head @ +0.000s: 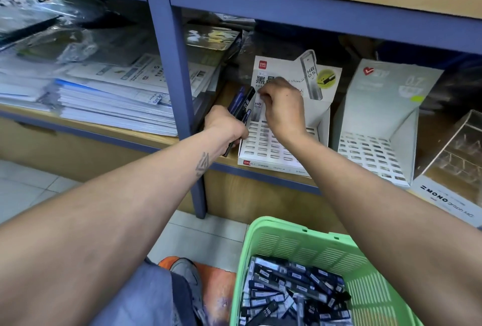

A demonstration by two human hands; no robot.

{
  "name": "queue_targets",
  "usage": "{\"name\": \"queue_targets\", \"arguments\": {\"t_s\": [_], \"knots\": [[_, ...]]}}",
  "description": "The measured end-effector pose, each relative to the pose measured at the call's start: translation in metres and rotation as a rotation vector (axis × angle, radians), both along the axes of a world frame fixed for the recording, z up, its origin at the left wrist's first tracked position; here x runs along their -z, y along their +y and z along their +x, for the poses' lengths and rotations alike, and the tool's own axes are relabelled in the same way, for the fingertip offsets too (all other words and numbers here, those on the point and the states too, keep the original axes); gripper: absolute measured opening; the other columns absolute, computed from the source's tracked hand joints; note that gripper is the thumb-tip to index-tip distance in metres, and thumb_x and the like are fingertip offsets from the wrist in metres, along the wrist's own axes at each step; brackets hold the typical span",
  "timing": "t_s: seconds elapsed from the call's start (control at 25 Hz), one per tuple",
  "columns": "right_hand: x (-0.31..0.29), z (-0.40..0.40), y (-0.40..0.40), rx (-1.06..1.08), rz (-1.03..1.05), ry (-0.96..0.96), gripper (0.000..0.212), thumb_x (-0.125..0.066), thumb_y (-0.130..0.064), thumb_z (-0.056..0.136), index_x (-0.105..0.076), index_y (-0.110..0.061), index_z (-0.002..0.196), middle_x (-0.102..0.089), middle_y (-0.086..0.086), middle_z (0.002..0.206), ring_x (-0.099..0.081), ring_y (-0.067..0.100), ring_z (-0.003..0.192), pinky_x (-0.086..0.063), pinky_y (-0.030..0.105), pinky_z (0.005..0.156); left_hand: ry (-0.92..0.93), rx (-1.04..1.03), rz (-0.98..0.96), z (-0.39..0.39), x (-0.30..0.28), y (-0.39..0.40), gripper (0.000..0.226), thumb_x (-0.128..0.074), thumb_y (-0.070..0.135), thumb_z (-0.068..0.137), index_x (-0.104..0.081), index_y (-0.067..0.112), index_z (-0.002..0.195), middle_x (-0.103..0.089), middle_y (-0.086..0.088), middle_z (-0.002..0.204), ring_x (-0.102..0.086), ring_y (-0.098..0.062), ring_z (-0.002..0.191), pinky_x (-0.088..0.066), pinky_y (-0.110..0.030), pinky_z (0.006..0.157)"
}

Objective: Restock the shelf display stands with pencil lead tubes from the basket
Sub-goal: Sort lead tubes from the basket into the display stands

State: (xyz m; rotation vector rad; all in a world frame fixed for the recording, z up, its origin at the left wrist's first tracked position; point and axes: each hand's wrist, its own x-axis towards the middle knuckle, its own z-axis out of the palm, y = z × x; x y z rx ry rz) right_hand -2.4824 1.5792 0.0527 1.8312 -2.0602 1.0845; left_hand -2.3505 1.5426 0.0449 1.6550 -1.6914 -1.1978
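A white slotted display stand [276, 151] sits on the wooden shelf, its backboard printed with an HB 0.5 tube. My right hand [283, 105] pinches the top of one upright grey lead tube [257, 110] at the stand's back left slots. My left hand [225, 125] grips a bundle of dark and blue lead tubes [241, 102] just left of the stand. A green plastic basket [347, 255] on the floor below holds several dark lead tubes [292, 291].
A second white slotted stand [378, 153], marked 0.7, stands to the right, then a clear acrylic holder [459, 148] and a MONO box [448, 199]. A blue shelf post [180, 96] rises at the left, with stacked papers [109, 96] beyond it.
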Motion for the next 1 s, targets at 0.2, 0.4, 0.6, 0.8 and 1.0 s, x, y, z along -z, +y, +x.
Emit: {"name": "queue_targets", "arguments": {"t_s": [0.2, 0.4, 0.6, 0.8, 1.0], "knots": [[0.008, 0.001, -0.003, 0.088, 0.127, 0.128, 0.026, -0.063, 0.000, 0.089, -0.075, -0.007, 0.111, -0.059, 0.012, 0.118, -0.060, 0.034, 0.105, -0.046, 0.034, 0.077, 0.002, 0.002, -0.009, 0.002, 0.000, 0.001, 0.033, -0.083, -0.005, 0.069, -0.056, 0.009, 0.083, -0.070, -0.016, 0.086, -0.073, -0.027, 0.066, -0.062, -0.037, 0.057], [0.002, 0.002, 0.009, 0.087, 0.159, 0.149, 0.037, -0.059, -0.005, 0.090, -0.068, -0.013, 0.125, -0.062, 0.008, 0.122, -0.060, 0.033, 0.111, -0.052, 0.039, 0.084, 0.103, 0.018, 0.039, 0.007, -0.004, 0.002, 0.036, -0.086, -0.004, 0.070, -0.062, 0.006, 0.096, -0.071, -0.014, 0.084, -0.064, -0.022, 0.054, -0.054, -0.029, 0.048], [-0.005, 0.003, 0.042, -0.227, 0.149, -0.943, 0.024, -0.065, -0.004, 0.092, -0.071, -0.012, 0.114, -0.073, 0.005, 0.098, -0.069, 0.018, 0.088, -0.059, 0.038, 0.083, 0.343, 0.203, 0.151, 0.015, -0.025, 0.019, 0.022, -0.082, -0.008, 0.072, -0.068, 0.002, 0.086, -0.065, -0.017, 0.067, -0.062, -0.022, 0.050, -0.055, -0.032, 0.052], [-0.009, -0.007, 0.068, -0.292, 0.134, -1.190, 0.015, -0.078, -0.003, 0.084, -0.073, -0.003, 0.099, -0.074, 0.011, 0.087, -0.069, 0.018, 0.078, -0.058, 0.031, 0.069, 0.465, 0.340, 0.346, 0.000, -0.027, 0.045, 0.016, -0.082, -0.002, 0.078, -0.069, 0.003, 0.086, -0.065, -0.013, 0.066, -0.064, -0.021, 0.057, -0.061, -0.036, 0.061], [-0.010, -0.031, 0.076, -0.142, 0.069, -1.258, 0.010, -0.079, -0.008, 0.085, -0.071, -0.006, 0.089, -0.074, 0.007, 0.072, -0.069, 0.017, 0.063, -0.056, 0.027, 0.060, 0.503, 0.384, 0.526, -0.003, -0.028, 0.043, 0.014, -0.074, 0.002, 0.087, -0.069, -0.002, 0.099, -0.071, -0.018, 0.084, -0.074, -0.021, 0.069, -0.061, -0.029, 0.057]]}}
